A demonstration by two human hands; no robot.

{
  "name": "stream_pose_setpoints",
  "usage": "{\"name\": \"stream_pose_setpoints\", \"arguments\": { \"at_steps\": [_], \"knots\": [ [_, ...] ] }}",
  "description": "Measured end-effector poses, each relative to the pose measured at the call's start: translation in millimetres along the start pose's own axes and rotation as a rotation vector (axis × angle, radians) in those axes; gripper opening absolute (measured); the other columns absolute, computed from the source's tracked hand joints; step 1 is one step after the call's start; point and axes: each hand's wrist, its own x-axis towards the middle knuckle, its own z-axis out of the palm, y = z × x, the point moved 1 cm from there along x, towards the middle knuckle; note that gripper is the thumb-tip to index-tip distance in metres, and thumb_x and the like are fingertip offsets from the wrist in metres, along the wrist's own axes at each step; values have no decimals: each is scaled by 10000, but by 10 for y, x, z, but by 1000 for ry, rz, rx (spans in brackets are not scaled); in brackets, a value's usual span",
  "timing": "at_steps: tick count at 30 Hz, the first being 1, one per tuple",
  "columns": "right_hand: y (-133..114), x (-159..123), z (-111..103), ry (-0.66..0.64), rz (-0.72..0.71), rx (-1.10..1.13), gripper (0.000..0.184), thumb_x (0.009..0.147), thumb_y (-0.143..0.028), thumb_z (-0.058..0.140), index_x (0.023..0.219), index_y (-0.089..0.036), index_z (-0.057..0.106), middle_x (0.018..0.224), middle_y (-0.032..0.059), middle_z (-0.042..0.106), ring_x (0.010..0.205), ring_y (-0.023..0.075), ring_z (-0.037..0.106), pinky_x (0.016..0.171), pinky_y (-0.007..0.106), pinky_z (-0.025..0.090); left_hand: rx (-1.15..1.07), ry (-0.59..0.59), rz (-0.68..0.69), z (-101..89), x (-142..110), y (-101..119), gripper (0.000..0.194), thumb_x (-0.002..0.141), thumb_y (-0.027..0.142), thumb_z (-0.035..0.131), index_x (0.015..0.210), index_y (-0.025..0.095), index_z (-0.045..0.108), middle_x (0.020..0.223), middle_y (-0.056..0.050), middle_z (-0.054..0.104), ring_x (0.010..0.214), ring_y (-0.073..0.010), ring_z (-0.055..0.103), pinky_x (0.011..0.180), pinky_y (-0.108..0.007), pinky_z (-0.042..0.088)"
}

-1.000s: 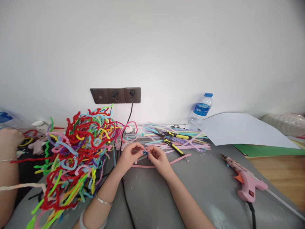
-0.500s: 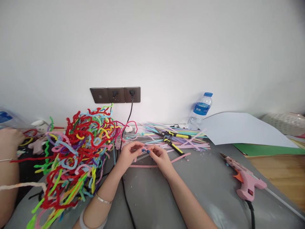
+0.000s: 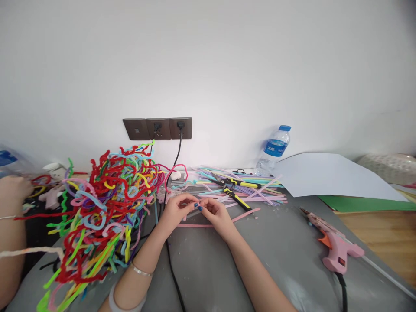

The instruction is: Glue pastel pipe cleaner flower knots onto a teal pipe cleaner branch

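Note:
My left hand (image 3: 177, 210) and my right hand (image 3: 216, 216) meet over the grey table, thumbs and fingertips pinched together. Between them is a short pink pipe cleaner (image 3: 185, 217), mostly covered by the fingers; a bit of it shows under my left hand. A longer pink pipe cleaner (image 3: 247, 214) lies on the table just beneath and beyond my right hand. Behind the hands, wire cutters (image 3: 238, 198) with yellow and black handles rest spread on a bundle of straight pastel pipe cleaners (image 3: 266, 197).
A tangled heap of coloured pipe cleaners (image 3: 97, 208) fills the left side, beside another person's arm (image 3: 11, 242). A black cord (image 3: 172, 268) runs down from the wall sockets (image 3: 157, 128). Rightward are a water bottle (image 3: 274, 147), white paper (image 3: 338, 177) and a pink glue gun (image 3: 338, 247).
My fingertips have drawn closer together, with the right thumb shifted slightly left and down. The pink pipe cleaner between them is now more hidden. Everything else stays in place.

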Motion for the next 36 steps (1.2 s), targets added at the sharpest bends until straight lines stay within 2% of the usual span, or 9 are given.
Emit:
{"name": "stream_pose_setpoints", "arguments": {
  "at_steps": [11, 21, 25, 29, 33, 36],
  "knots": [
    [-74, -31, -25, 46, 49, 46, 394, 772, -584, 759, 755, -209, 641, 658, -29, 511, 597, 128, 410, 553, 257, 322, 4, 0, -36, 18, 1, -68, 271, 742, 372, 711, 886, 152, 774, 663, -9, 635, 438, -60, 423, 355, -160, 288],
    [7, -29, -36, 45, 120, 167, 403, 739, -579, 791, 791, -212, 632, 654, -24, 590, 547, 113, 481, 535, 246, 338, -7, -36, -85, 22, 2, -82, 313, 731, 389, 751, 915, 140, 796, 588, 7, 618, 388, -46, 368, 370, -177, 281],
    [2, -35, -33, 49, 131, 197, 400, 736, -568, 800, 784, -211, 626, 663, -21, 610, 555, 116, 510, 535, 244, 347, -21, -42, -93, 35, 10, -113, 359, 724, 421, 741, 929, 131, 794, 600, -9, 634, 408, -62, 408, 365, -176, 299],
    [-9, -39, -29, 41, 140, 222, 402, 729, -556, 812, 784, -210, 614, 684, -20, 626, 558, 114, 529, 538, 241, 346, -29, -31, -85, 49, 11, -128, 337, 727, 395, 728, 921, 126, 790, 650, -29, 653, 450, -73, 451, 368, -166, 313],
    [-24, -44, -21, 19, 152, 243, 392, 742, -545, 808, 790, -208, 612, 715, -9, 643, 587, 127, 560, 546, 247, 360, -44, -29, -49, 47, 4, -100, 302, 726, 385, 727, 893, 139, 782, 843, -74, 691, 565, -101, 533, 372, -153, 326],
    [-37, -45, -11, 7, 155, 262, 407, 727, -552, 820, 791, -211, 608, 727, -4, 646, 606, 132, 568, 554, 248, 375, -46, -36, -29, 35, 2, -78, 283, 718, 385, 740, 857, 142, 776, 938, -85, 672, 575, -92, 540, 368, -149, 331]
  ]
}}
